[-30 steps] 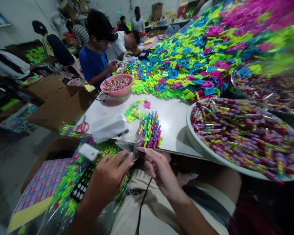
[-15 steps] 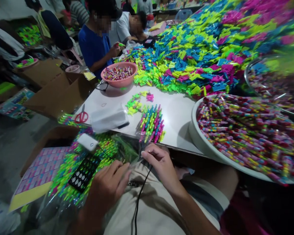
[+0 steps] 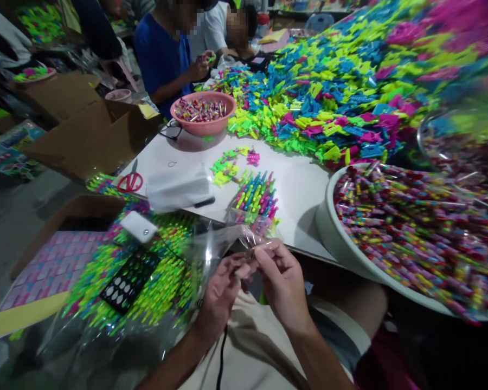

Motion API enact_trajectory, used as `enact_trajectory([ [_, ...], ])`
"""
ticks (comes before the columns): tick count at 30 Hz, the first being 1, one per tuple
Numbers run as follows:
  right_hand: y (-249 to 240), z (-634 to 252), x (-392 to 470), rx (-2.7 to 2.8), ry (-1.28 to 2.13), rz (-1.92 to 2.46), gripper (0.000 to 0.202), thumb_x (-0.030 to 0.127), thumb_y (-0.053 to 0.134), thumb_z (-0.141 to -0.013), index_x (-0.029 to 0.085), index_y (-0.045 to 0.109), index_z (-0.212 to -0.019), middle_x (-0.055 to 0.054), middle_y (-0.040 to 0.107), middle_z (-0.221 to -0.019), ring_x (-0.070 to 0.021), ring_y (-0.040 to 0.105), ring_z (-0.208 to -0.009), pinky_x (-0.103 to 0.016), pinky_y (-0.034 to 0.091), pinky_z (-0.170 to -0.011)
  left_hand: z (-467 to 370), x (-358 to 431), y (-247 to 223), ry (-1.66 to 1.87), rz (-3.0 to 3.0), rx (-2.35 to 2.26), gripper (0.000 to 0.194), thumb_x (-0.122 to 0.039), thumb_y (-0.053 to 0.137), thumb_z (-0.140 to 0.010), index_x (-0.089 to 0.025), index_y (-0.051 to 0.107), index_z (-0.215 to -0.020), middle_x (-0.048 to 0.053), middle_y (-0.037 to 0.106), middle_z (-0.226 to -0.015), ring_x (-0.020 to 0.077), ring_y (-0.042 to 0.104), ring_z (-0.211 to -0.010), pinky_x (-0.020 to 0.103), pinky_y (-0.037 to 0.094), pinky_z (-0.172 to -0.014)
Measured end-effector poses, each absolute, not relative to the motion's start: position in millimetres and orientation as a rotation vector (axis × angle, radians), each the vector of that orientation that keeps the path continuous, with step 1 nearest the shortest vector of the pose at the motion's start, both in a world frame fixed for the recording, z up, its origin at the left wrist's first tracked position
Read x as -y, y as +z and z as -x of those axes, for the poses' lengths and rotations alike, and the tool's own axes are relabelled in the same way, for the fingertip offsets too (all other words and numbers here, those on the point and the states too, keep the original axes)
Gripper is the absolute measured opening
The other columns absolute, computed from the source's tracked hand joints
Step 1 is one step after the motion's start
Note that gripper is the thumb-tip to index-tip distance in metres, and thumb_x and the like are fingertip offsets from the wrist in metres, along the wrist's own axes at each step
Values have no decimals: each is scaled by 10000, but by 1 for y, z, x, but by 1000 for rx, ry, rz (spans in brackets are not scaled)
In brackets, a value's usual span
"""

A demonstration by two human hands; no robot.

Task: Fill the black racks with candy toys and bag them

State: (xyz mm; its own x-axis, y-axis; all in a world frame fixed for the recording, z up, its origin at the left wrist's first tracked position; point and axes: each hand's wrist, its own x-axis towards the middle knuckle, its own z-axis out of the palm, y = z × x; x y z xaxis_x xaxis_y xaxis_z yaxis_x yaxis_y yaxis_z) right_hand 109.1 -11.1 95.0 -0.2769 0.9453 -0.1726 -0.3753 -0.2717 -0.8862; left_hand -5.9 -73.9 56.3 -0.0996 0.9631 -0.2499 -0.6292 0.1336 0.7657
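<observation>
Close to my lap, my right hand [image 3: 282, 281] pinches the gathered end of a clear plastic bag [image 3: 252, 236] between thumb and fingers. My left hand [image 3: 222, 287] meets it from the left, its fingers curled on the same plastic. A bundle of pink, blue and yellow-green pen-like sticks [image 3: 255, 196] lies on the table edge just beyond; the clear plastic reaches around its near end. Exactly what the fingertips hold inside the folds is hidden.
Red-handled scissors [image 3: 130, 182] and a white plastic sheet [image 3: 179, 187] lie on the table [image 3: 299, 187]. A white basin [image 3: 329, 233] of wrapped sticks stands right, a pink bowl [image 3: 203, 128] farther back. Boxed sticks [image 3: 158, 287] lie left. A co-worker in blue [image 3: 158, 54] sits beyond.
My left hand has moved right and up to join my right hand at the plastic. The bag's end is now raised and stretched between them. The view has shifted slightly.
</observation>
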Motion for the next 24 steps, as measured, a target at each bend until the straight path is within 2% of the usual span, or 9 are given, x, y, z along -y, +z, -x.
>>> enact_trajectory([
  [2,93,-113,16,960,1692,889,251,440,743,-972,229,627,-900,-30,761,-815,-186,713,-743,-321,564,-739,7,61,73,1529,-407,-789,444,-441,816,-875,-309,709,-1285,78,697,-1275,223,679,-1076,344,561,-917],
  [6,95,-121,26,1047,1680,725,190,362,692,-1013,229,614,-901,-3,730,-726,-174,700,-656,-314,540,-699,15,47,104,1517,-235,-589,400,-404,844,-866,-304,755,-1243,48,729,-1257,201,699,-1065,298,593,-855],
  [10,97,-129,30,1111,1704,608,130,293,676,-1020,231,624,-918,5,729,-728,-165,696,-628,-284,505,-632,23,42,111,1538,-228,-503,164,-375,840,-882,-244,805,-973,6,743,-895,143,719,-913,240,600,-825],
  [12,95,-131,30,1090,1690,589,116,276,683,-1013,236,625,-921,10,731,-748,-163,700,-644,-281,505,-637,25,40,114,1609,-240,-472,121,-340,854,-868,-240,786,-868,-17,726,-823,133,723,-878,236,613,-823],
  [16,93,-132,32,1024,1724,544,80,244,692,-999,240,649,-931,9,727,-787,-171,709,-687,-326,544,-729,29,38,123,1641,-241,-479,113,-315,851,-864,-248,771,-823,-13,814,-992,159,772,-992,265,643,-898],
  [19,98,-130,30,879,1817,442,32,240,709,-972,238,696,-943,-17,749,-874,-172,704,-693,-318,544,-697,31,36,131,1676,-298,-477,127,-312,832,-870,-241,760,-793,1,807,-1211,188,775,-1099,263,636,-947],
  [22,106,-124,25,710,1946,339,178,390,747,-936,213,761,-943,-83,771,-1015,-207,718,-812,-334,562,-736,32,38,134,1687,-325,-443,125,-312,811,-879,-240,747,-800,1,761,-1328,198,762,-1150,244,637,-925],
  [24,109,-118,20,578,2051,283,341,534,721,-942,203,796,-979,-93,776,-982,-219,717,-873,-335,573,-773,36,42,132,1699,-321,-456,119,-308,794,-886,-242,736,-806,-9,759,-1332,202,759,-1159,257,643,-919],
])
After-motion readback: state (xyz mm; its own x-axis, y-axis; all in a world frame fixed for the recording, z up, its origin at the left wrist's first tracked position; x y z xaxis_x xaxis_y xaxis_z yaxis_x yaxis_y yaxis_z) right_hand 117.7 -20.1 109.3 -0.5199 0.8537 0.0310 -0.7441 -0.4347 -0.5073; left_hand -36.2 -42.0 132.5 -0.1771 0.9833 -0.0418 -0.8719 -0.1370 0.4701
